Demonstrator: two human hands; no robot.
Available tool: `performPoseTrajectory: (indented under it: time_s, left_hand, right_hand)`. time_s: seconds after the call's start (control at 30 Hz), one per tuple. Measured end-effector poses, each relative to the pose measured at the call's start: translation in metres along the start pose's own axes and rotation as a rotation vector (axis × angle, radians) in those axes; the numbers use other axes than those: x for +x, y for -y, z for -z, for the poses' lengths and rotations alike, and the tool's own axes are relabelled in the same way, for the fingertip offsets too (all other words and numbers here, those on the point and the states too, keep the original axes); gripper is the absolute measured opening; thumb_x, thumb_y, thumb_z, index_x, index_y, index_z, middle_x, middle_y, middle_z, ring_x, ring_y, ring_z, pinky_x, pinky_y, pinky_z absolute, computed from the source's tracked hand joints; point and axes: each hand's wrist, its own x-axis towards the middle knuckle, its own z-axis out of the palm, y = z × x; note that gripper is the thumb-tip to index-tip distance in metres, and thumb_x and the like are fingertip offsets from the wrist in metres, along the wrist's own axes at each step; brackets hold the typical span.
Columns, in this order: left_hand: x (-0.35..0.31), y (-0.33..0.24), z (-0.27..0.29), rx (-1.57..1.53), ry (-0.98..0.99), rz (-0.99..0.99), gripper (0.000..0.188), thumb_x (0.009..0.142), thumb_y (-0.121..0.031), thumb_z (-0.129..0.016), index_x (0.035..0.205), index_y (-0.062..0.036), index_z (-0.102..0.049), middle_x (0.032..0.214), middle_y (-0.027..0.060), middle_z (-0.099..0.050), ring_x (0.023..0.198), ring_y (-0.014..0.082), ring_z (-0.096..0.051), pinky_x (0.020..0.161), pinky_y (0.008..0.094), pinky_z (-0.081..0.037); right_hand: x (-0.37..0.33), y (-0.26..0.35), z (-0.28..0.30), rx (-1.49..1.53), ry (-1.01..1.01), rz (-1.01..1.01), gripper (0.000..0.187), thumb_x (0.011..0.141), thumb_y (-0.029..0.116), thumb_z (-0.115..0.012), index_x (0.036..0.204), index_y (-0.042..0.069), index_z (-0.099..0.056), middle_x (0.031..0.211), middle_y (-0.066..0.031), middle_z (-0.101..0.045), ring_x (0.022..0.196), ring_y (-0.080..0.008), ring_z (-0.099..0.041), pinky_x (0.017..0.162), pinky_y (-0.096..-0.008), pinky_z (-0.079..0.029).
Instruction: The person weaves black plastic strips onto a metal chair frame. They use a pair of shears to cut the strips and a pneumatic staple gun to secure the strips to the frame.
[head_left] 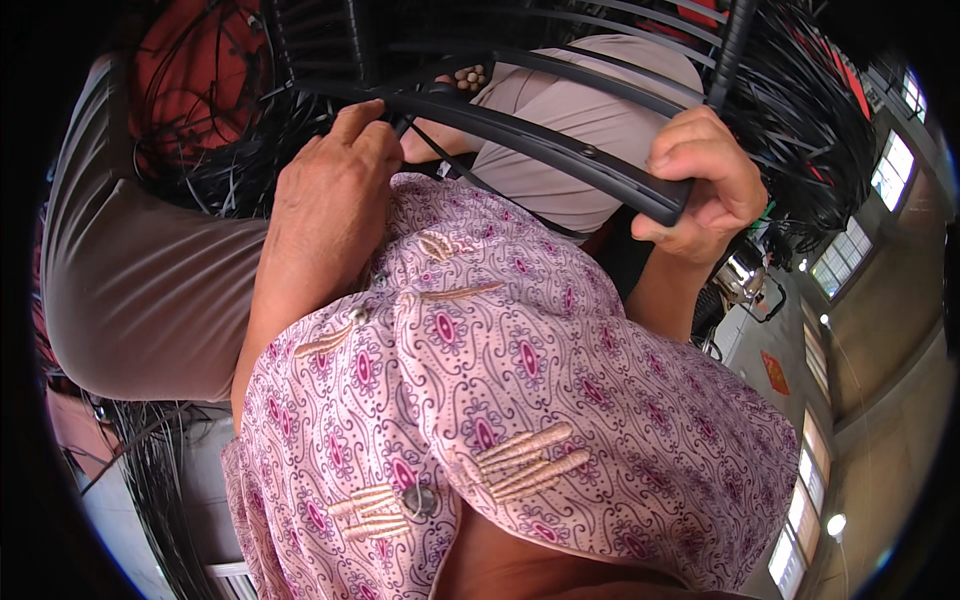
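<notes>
A black bar (540, 145) with a rounded end is held slantwise above the lap, its right end nearer the body. That end is clasped by the right hand (715, 180), the thumb below and the fingers closed over the top. The bar's far left part is met by the bent fingers of the left hand (335, 170); whether they are closed around it cannot be told. Beneath, grey-beige trousers (150, 290) and a patterned shirt (500, 350) are seen. At the upper left, a red surface (190, 85) is partly covered by tangled black strips (225, 165); more strips are heaped at the upper right. At the lower left, a pale grey floor (210, 440) is crossed by a dark bundle (165, 490). The room's right side is taken up by a plain wall (880, 330), windows (890, 170), lit lamps (836, 524) and a red sheet (774, 372).
</notes>
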Motion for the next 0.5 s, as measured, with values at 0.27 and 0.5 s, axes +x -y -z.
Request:
performPoseTrajectory:
  time_s: [0.27, 0.5]
  left_hand:
    - [0.012, -0.013, 0.016, -0.486, -0.016, 0.013, 0.008, 0.086, 0.001, -0.06, 0.094, 0.0023, -0.062, 0.087, 0.0097, -0.061, 0.07, 0.0234, -0.06, 0.065, 0.0312, -0.047]
    - [0.009, -0.014, 0.024, -0.871, -0.119, 0.118, 0.006, 0.091, -0.001, -0.065, 0.094, 0.0027, -0.064, 0.082, -0.0004, -0.06, 0.069, 0.0052, -0.053, 0.061, 0.0197, -0.043]
  right_hand:
    - [0.0, -0.003, 0.013, -0.039, -0.004, 0.036, 0.043, 0.053, 0.033, -0.092, 0.077, 0.005, -0.069, 0.066, -0.0037, -0.066, 0.061, -0.0177, -0.063, 0.058, -0.0269, -0.043]
    - [0.004, -0.017, -0.013, -0.088, -0.005, 0.117, 0.038, 0.06, 0.037, -0.089, 0.077, 0.008, -0.071, 0.068, -0.0014, -0.067, 0.062, -0.0153, -0.065, 0.059, -0.0267, -0.045]
